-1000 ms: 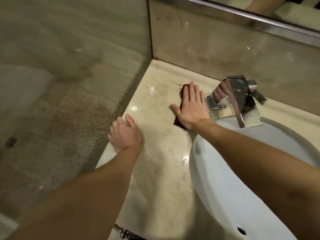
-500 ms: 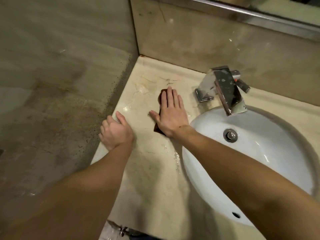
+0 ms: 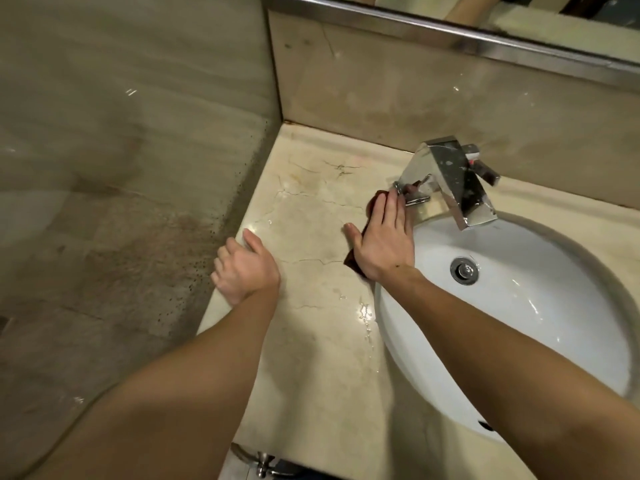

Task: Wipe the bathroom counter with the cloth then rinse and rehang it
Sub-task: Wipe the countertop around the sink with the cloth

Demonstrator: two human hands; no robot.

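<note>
A dark maroon cloth (image 3: 373,206) lies flat on the beige marble counter (image 3: 311,341), mostly hidden under my right hand (image 3: 384,240). That hand presses on it palm down with fingers stretched, fingertips touching the base of the chrome faucet (image 3: 450,181). Only the cloth's far end and a corner by the wrist show. My left hand (image 3: 244,266) rests on the counter's left edge, fingers curled over the rim, holding nothing.
A white oval sink basin (image 3: 519,341) with a metal drain (image 3: 464,270) fills the right side. Water drops (image 3: 365,311) lie on the counter beside the basin. A tiled wall with dark specks stands at left, a mirror's metal frame (image 3: 450,32) above.
My right hand has slid the cloth to the right and slightly back, from mid-counter up against the faucet base. My left hand stays on the counter edge.
</note>
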